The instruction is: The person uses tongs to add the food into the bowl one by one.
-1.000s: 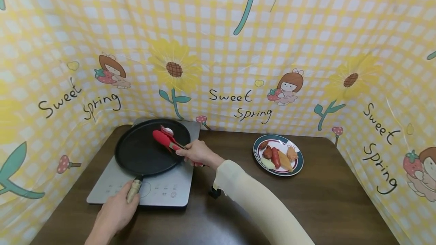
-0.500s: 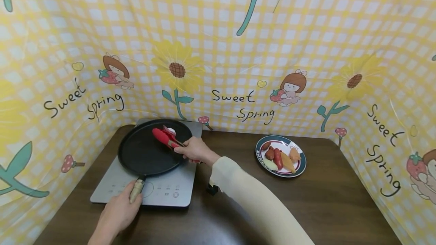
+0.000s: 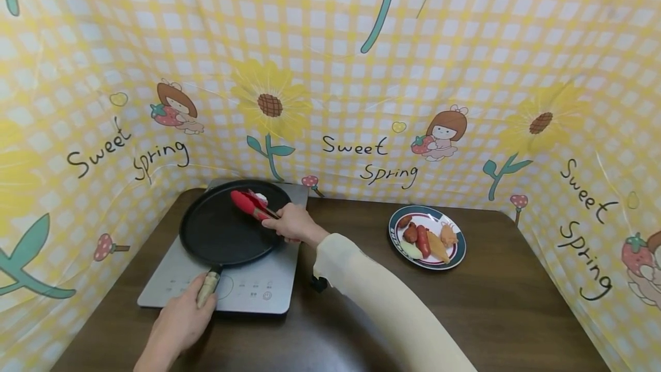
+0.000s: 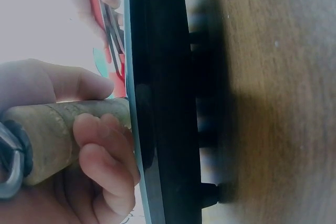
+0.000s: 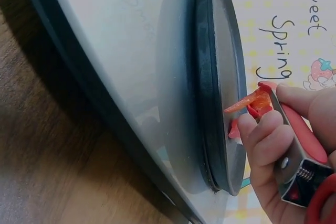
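Tongs [image 3: 248, 203]: spring [image 5: 306, 173], right wrist view only

A long, cream-coloured fabric sleeve [image 3: 392, 309] covers the person's right forearm, ending near the wrist in a loose, paler cuff [image 3: 333, 257] with a wavy, slightly flared edge. The right hand [image 3: 295, 223] and left hand [image 3: 182, 321] are both bare, with slender fingers [image 4: 107, 169].

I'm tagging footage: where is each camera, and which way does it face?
Head: on the head, facing forward and down at the pan and plate; left hand and right hand show.
Left wrist: on that wrist, facing the handle; left fingers and part of the right hand show.
Right wrist: on that wrist, facing tongs and pan; right fingers show.
The wrist views share the tongs.
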A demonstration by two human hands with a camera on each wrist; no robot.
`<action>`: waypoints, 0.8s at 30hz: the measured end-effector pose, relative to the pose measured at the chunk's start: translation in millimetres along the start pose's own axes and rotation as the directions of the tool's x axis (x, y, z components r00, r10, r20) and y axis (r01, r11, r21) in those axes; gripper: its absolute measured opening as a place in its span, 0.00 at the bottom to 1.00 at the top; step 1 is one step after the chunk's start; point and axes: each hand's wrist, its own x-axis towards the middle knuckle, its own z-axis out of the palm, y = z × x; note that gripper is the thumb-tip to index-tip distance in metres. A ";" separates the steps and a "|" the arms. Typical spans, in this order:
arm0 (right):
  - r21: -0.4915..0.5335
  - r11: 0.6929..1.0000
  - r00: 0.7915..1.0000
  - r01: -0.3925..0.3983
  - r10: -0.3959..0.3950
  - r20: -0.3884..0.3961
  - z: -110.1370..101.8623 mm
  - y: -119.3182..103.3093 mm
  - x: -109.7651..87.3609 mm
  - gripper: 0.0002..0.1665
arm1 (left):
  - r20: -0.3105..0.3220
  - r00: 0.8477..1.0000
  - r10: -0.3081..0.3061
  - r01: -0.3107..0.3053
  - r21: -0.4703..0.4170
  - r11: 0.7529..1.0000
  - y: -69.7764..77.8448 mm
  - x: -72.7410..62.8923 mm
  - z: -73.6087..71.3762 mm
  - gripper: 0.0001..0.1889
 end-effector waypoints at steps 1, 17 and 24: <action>-0.001 1.000 1.000 0.002 -0.002 -0.004 0.2 -0.7 0.4 0.23 | 0.000 1.000 0.002 -0.002 -0.001 1.000 -0.1 0.0 0.0 0.37; -0.002 1.000 1.000 0.009 -0.009 -0.026 7.9 -7.5 4.1 0.22 | 0.012 1.000 -0.005 0.005 -0.012 1.000 0.2 0.0 0.8 0.37; -0.006 1.000 1.000 0.013 -0.013 -0.026 11.9 -8.4 5.7 0.23 | -0.001 1.000 -0.006 0.006 -0.015 1.000 1.1 -0.9 0.4 0.36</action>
